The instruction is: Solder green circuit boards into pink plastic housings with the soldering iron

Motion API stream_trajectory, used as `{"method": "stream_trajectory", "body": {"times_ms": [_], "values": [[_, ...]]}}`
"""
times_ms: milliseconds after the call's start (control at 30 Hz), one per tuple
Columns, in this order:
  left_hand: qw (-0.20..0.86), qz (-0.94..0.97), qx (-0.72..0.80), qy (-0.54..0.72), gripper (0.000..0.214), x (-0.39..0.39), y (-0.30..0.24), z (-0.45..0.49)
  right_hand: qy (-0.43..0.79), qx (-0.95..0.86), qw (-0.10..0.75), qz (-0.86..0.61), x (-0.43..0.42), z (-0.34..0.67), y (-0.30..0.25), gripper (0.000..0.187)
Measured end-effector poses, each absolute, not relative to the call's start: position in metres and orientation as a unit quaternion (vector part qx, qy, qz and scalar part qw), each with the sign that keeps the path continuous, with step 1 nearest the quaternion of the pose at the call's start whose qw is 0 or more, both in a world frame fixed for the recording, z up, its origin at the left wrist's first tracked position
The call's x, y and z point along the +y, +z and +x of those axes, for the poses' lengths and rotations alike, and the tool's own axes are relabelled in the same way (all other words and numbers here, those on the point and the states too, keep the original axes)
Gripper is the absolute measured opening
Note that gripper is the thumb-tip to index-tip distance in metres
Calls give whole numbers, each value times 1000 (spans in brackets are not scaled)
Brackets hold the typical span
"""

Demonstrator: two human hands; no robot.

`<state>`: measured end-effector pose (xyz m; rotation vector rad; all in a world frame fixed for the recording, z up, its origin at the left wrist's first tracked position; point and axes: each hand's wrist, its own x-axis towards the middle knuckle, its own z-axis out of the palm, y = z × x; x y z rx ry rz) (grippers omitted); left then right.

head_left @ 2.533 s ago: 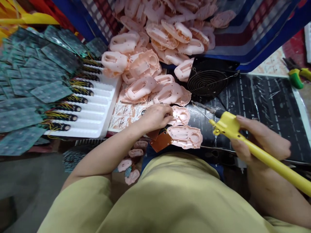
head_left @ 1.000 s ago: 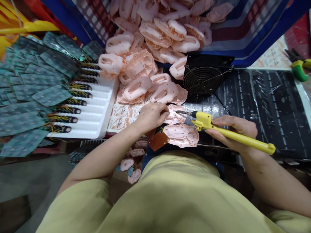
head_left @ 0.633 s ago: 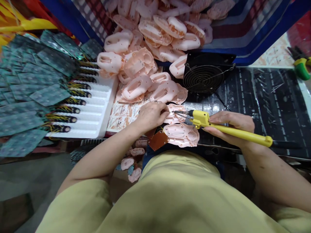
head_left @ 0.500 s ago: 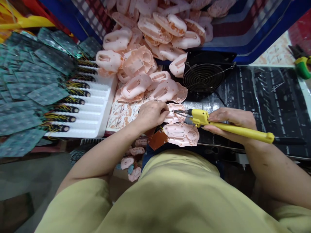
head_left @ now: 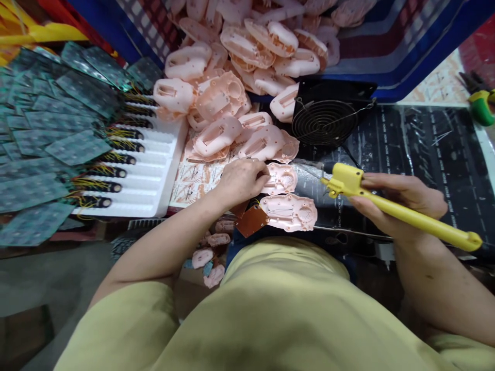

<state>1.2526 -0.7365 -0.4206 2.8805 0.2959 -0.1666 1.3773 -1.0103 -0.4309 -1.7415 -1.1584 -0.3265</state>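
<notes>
My right hand (head_left: 406, 203) is wrapped around a yellow soldering gun (head_left: 402, 208), its tip pointing left above the black work surface. The tip is apart from the pink shells. My left hand (head_left: 244, 180) is closed at the left end of a pink plastic shell half (head_left: 284, 178). What its fingertips pinch is hidden. Nearer to me lies a second pink shell half (head_left: 292, 212), open side up, with thin wires inside. A brown circuit board (head_left: 252, 221) sits at its left end, below my left hand.
Pink shell halves (head_left: 216, 136) pile up behind my hands and fill a blue crate (head_left: 398, 85). A black fan (head_left: 327, 121) stands before the crate. On the left, green circuit boards (head_left: 73, 149) with wires rest on a white foam tray (head_left: 149, 180). Green-yellow pliers (head_left: 481, 105) lie far right.
My right hand has drawn the soldering gun to the right, away from the farther shell half. My left hand stays where it was.
</notes>
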Motion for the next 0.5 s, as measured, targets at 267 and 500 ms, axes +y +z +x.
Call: {"method": "stream_trajectory", "body": {"times_ms": [267,500], "values": [[105,991,-58,59,35,-730,-411,1246,-207,-398,488,-749,-1038,1356,-439,55],[168,946,-275,14,56,-767,-435,1256,-278,-302,529,-742,-1055,1347,-436,44]]}}
